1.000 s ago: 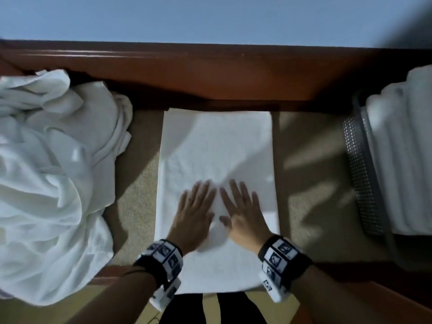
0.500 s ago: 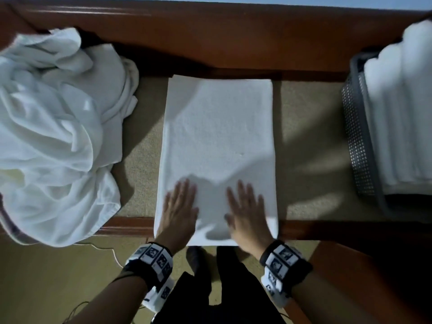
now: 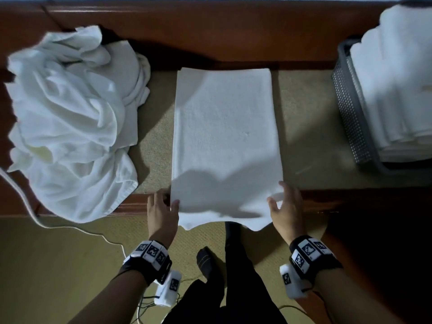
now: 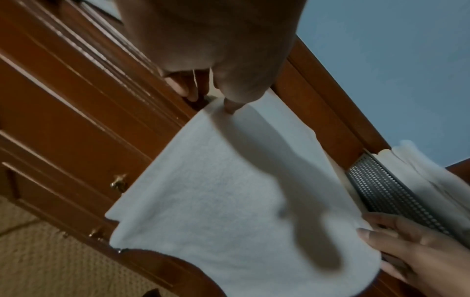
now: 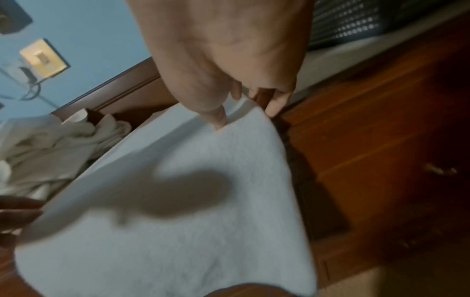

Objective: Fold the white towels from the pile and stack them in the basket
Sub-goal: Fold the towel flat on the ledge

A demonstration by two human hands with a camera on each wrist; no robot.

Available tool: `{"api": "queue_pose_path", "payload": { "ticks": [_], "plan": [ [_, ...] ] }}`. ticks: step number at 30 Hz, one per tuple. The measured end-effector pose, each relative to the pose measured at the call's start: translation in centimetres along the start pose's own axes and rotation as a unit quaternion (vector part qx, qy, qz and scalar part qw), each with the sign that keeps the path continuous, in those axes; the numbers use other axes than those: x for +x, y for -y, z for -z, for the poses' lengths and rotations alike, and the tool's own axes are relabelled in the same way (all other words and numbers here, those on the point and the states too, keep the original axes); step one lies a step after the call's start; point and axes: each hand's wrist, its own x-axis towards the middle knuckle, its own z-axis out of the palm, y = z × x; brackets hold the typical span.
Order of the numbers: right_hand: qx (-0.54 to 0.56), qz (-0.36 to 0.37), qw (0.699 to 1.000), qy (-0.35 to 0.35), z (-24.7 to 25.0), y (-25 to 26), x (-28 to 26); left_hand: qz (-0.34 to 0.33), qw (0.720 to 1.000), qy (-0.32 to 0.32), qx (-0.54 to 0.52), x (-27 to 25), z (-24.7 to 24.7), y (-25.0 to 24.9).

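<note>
A white towel (image 3: pixel 224 136), folded into a long strip, lies on the beige top between the pile and the basket, and its near end hangs over the wooden front edge. My left hand (image 3: pixel 163 206) pinches the towel's near left edge, thumb (image 4: pixel 230 104) on top and the fingers beside the edge. My right hand (image 3: pixel 284 206) pinches the near right edge in the same way, its thumb (image 5: pixel 218 118) pressed on the cloth. The pile of crumpled white towels (image 3: pixel 70 125) lies to the left. A grey perforated basket (image 3: pixel 350 108) stands at the right with folded towels (image 3: pixel 397 78) stacked in it.
A raised wooden rail (image 3: pixel 210 38) runs along the back of the beige surface (image 3: pixel 304 127). A white cable (image 3: pixel 70 226) trails over the floor at the left. My legs and a socked foot (image 3: pixel 208 263) stand just below the towel's hanging end. Drawer fronts with brass knobs (image 4: pixel 118 182) lie beneath.
Both hands slid back off the top of the towel and out to the side edges of its near end, where they now pinch it. The view has drawn back from the surface.
</note>
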Motion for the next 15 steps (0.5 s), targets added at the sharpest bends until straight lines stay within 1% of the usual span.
{"api": "queue_pose_path", "payload": {
  "ticks": [2,3,5,7,9,11,13,15],
  "plan": [
    [0.065,-0.057,0.996,-0.015,-0.1,-0.3,-1.4,0.020,1.000,-0.006,-0.022,-1.6,-0.3,0.5],
    [0.106,-0.100,0.989,-0.021,-0.2,-0.7,-2.0,0.040,0.999,-0.002,-0.031,-2.2,-0.6,1.0],
    [0.183,-0.184,0.965,-0.027,-0.7,-1.3,-3.2,0.094,0.994,0.007,-0.053,-3.2,-1.3,2.1],
    [0.221,-0.237,0.946,-0.022,-1.4,-2.4,-4.0,0.139,0.988,0.035,-0.056,-3.3,-1.9,3.5],
    [0.225,-0.251,0.941,0.009,-2.4,-3.9,-4.5,0.161,0.980,0.088,-0.080,-3.1,-2.6,5.0],
    [0.229,-0.242,0.941,0.055,-3.4,-5.3,-4.6,0.158,0.970,0.137,-0.126,-2.7,-3.1,6.3],
    [0.238,-0.223,0.941,0.088,-4.1,-6.2,-4.6,0.147,0.965,0.160,-0.145,-2.0,-3.9,8.2],
    [0.255,-0.211,0.938,0.107,-4.5,-6.3,-4.5,0.123,0.968,0.174,-0.134,-1.7,-4.3,8.9]
  ]
}}
